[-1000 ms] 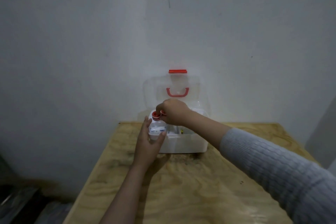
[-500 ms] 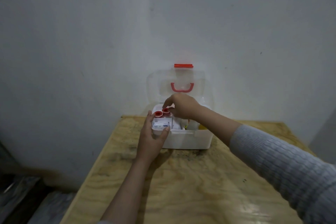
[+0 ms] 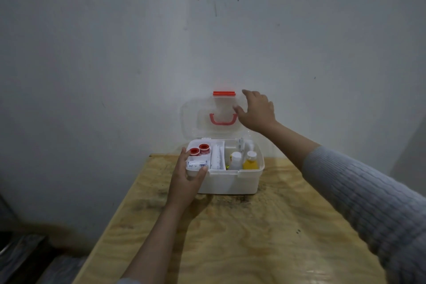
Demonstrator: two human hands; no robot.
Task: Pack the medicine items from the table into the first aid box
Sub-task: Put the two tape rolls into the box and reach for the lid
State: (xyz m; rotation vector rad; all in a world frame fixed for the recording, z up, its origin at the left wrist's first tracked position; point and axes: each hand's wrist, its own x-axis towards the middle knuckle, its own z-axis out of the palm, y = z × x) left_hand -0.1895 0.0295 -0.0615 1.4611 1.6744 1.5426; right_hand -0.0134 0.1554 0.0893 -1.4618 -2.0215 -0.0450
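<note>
The left hand (image 3: 185, 182) grips the near left corner of the white plastic first aid box (image 3: 227, 181), thumb over the rim. The right hand (image 3: 257, 111), fingers spread and holding nothing, reaches up at the upright clear plastic lid (image 3: 198, 120) beside its red handle (image 3: 223, 119); whether it touches cannot be told. Inside the box lie two red-capped tape rolls (image 3: 199, 150), a white bandage roll (image 3: 216, 157), a white bottle (image 3: 235, 160) and a yellow bottle (image 3: 250, 161). The box sits at the far edge of a pale plywood table (image 3: 230, 237) with dark stains, against a grey-white wall (image 3: 115, 53) streaked with dark marks.
</note>
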